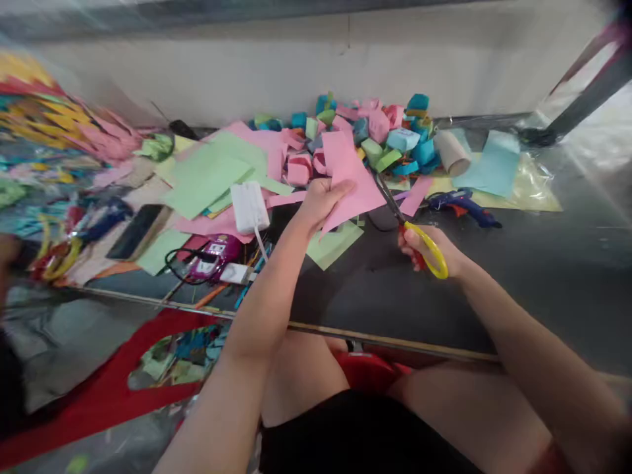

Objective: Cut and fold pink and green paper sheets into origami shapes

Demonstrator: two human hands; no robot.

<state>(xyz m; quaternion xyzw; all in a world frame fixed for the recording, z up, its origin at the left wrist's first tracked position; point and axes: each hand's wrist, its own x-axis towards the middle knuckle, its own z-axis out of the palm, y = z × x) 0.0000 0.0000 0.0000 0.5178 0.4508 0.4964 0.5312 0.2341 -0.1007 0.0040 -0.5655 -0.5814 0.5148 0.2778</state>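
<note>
My left hand (324,201) pinches a sheet of pink paper (353,174) between thumb and fingers, holding it up over the dark table. In my right hand (429,247) is a pair of scissors (428,249) with yellow and red handles, my fingers wrapped round them. The blades point up and left, their tip close to the pink paper's right edge; whether they touch it I cannot tell. A light green sheet (336,243) lies on the table below the pink paper. Behind it is a heap of small folded paper pieces (378,125) in pink, blue and green.
Green paper sheets (212,171), a white charger (249,207) and a purple toy-car-like device (217,255) lie to the left. A blue glue gun (467,205) and a cardboard tube (451,153) are at the right. A red bag (123,355) with paper scraps hangs below the table edge.
</note>
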